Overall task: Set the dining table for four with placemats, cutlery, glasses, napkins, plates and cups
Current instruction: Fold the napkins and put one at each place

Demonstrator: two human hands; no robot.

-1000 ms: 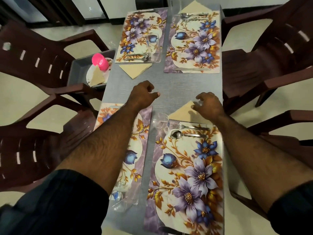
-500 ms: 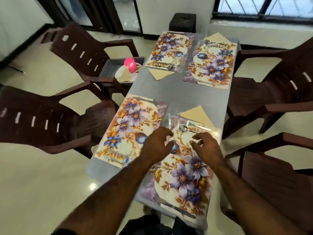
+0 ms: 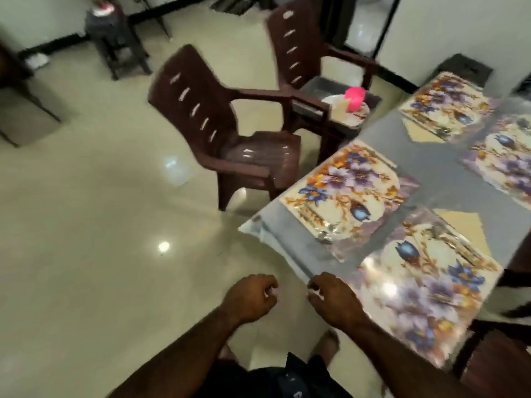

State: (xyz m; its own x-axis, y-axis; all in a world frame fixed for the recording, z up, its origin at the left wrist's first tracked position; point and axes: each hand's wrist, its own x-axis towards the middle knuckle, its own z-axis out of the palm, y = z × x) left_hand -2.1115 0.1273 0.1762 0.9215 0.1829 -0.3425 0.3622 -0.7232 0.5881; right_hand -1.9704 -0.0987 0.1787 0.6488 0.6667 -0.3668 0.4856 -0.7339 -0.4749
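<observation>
Both hands sit at the 6 o'clock region of the view, off the desk's near corner and above the floor. The left hand (image 3: 250, 297) has its fingers curled loosely inward with nothing in them. The right hand (image 3: 333, 297) is likewise curled, empty, just beside the near edge of the desk (image 3: 448, 173); contact with that edge cannot be determined because of blur.

The desk occupies the 3 o'clock side. Four floral placemats lie on it:
- near right placemat (image 3: 425, 285), at 4 o'clock, with blurred cutlery on its far end and a tan napkin (image 3: 465, 225) touching that end;
- near left placemat (image 3: 347, 199), at 3 o'clock, with cutlery (image 3: 324, 238) on its near end;
- far left placemat (image 3: 445, 101), at 2 o'clock, with a second tan napkin (image 3: 419, 133) at its near edge;
- far right placemat (image 3: 505, 159), cut by the frame edge.

Two brown plastic chairs stand at the desk's left side. The nearer chair (image 3: 218, 133) is at 12 o'clock. The farther chair (image 3: 304, 61), at 1 o'clock, carries a grey tray (image 3: 316, 84) holding a plate (image 3: 359, 113) with a pink cup (image 3: 355, 98) on it.
</observation>
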